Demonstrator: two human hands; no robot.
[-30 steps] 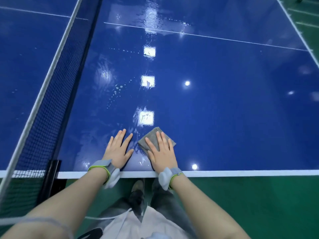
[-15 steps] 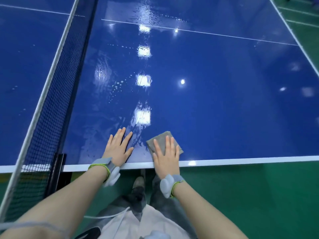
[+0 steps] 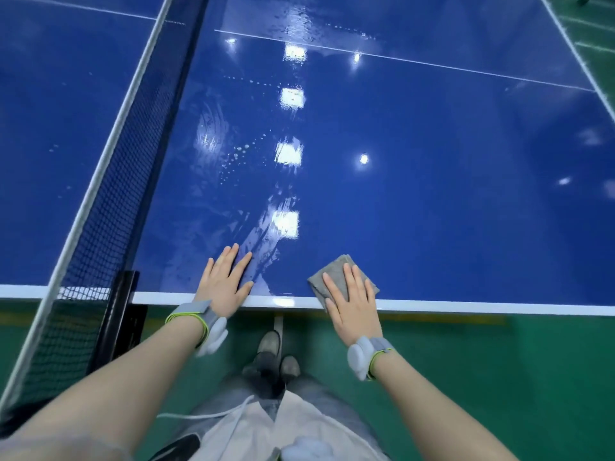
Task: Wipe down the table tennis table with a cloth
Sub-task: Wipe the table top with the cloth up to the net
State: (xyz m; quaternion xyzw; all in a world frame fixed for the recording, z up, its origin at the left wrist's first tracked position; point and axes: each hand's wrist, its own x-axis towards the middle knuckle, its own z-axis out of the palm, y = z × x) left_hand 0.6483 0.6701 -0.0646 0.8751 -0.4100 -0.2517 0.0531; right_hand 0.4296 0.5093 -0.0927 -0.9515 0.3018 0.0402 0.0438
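We are mid-wipe along the near edge of the blue tabletop (image 3: 432,201), standing just right of the net (image 3: 109,201). Our right hand (image 3: 354,302) lies flat, fingers straight, pressing a grey cloth (image 3: 327,277) onto the surface; this grip is open, pressing rather than clutching. The cloth is folded into a small pad, one corner reaching over the white line at the near edge, most of it under our fingers and palm. Our left hand (image 3: 226,281) rests flat and open on the tabletop nearer the net, holding nothing, and seems to steady us.

Between the hands and beyond the left hand the surface shows wet streaks and scattered droplets. To the right of the cloth the blue looks dry and even, so we judge that part not yet wiped.

The next move likely calls for sliding the cloth rightward or away from us, keeping even pressure so the pad stays folded and does not slip off the near edge.
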